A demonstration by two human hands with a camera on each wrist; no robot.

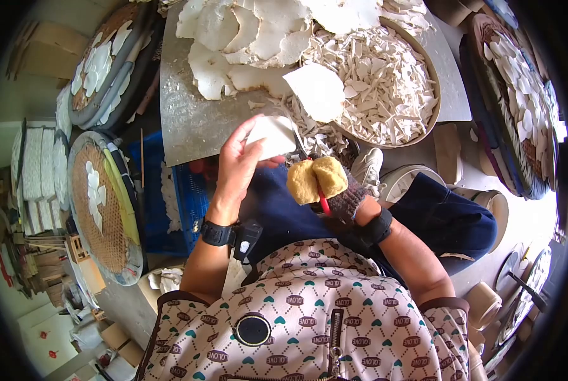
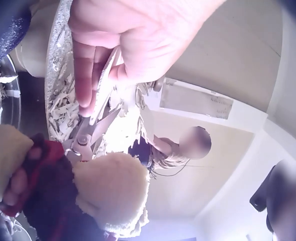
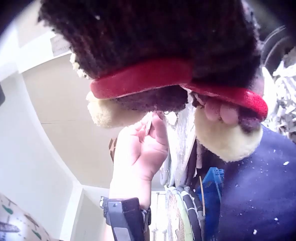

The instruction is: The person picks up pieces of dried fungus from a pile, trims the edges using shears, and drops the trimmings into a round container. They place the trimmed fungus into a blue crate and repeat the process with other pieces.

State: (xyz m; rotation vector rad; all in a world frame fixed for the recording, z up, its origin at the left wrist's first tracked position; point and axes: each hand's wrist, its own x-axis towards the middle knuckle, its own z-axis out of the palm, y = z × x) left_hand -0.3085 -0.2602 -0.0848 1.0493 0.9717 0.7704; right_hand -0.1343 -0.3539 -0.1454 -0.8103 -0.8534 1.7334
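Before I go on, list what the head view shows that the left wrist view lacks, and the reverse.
Of the two, only the head view shows the blue plastic crate and the round brown woven rack. Only the left wrist view shows another person in the background. Both show the bare left hand pinching a thin white sheet, the dark-gloved right hand, and the metal scissors with red, yellow-padded handles.

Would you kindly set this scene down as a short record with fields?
Left hand: pinches a thin white piece
Right hand: gloved, holds red-handled scissors with yellow foam at the handles
Blades: close to the piece; contact unclear
Table: irregular white sheets at far side; round basin of white scraps to the right
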